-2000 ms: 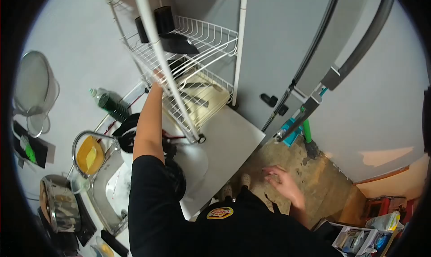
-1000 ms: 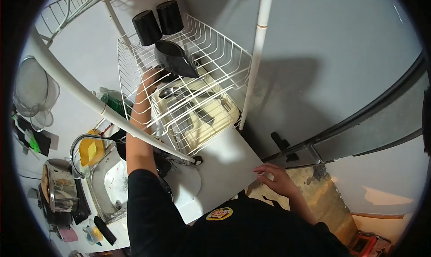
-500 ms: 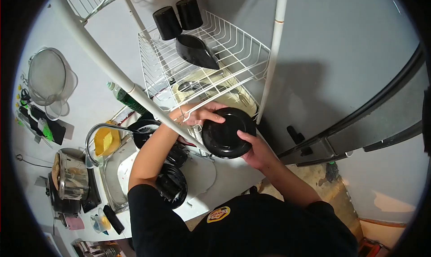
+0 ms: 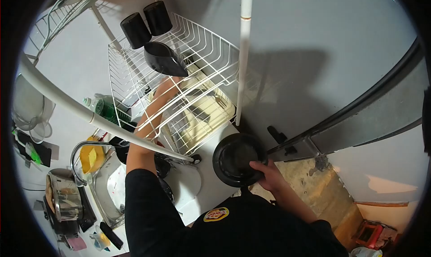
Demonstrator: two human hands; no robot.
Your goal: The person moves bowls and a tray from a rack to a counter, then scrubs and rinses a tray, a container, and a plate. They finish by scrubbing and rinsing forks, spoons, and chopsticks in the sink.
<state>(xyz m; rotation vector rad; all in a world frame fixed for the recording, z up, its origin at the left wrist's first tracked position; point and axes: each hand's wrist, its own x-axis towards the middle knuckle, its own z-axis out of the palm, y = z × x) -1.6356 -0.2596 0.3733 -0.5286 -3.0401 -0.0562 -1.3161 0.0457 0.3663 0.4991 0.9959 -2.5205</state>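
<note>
A round black dish (image 4: 239, 160) is in my right hand (image 4: 269, 172), whose thumb lies over its rim near the front of my shirt. My left arm reaches in behind the wires of the white rack (image 4: 204, 84). My left hand (image 4: 176, 80) is mostly hidden there, near a black boat-shaped bowl (image 4: 164, 59) on the rack; its fingers cannot be made out. Two black cups (image 4: 136, 30) (image 4: 158, 18) stand beside that bowl. Below the wires, a cream tray (image 4: 224, 111) holds cutlery.
At the left are a sink (image 4: 96, 189) with a curved faucet (image 4: 74, 154), a yellow container (image 4: 93, 156), a green bottle (image 4: 105, 108) and a metal pot (image 4: 67, 196). A white post (image 4: 244, 55) rises by the rack. A grey door (image 4: 381, 118) is at the right.
My left hand has let go of the black dish and moved up and away behind the rack wires. My right hand has lowered the dish slightly. The view has shifted.
</note>
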